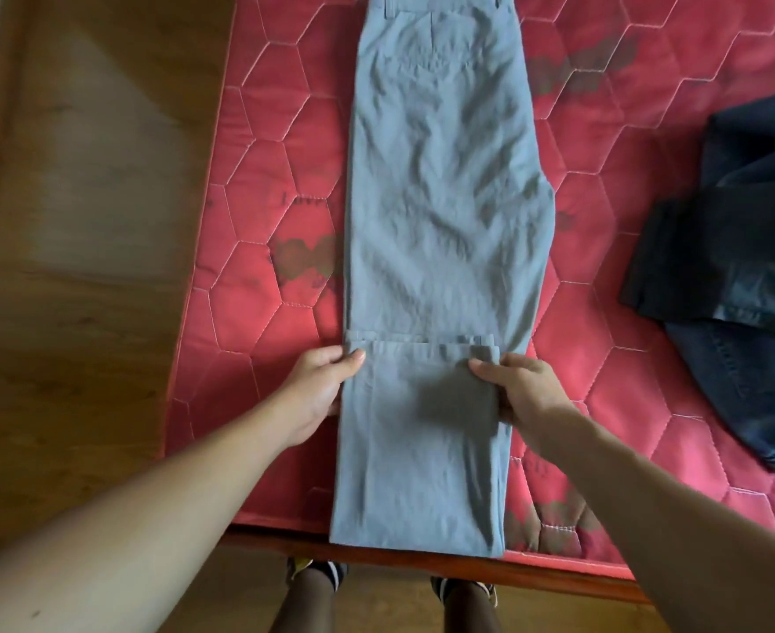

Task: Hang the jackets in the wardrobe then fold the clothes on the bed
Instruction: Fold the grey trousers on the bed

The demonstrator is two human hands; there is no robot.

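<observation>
My left hand, right hand: pinching hem corners of grey trousers, laid lengthwise on red mattress. Fabric light, limp, creasing; grip both side edges

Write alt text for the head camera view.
Two bare hands, left hand and right hand, grip the hem end of grey trousers, folded up over the legs on a red quilted mattress. Dark clothes lie to the right.
</observation>
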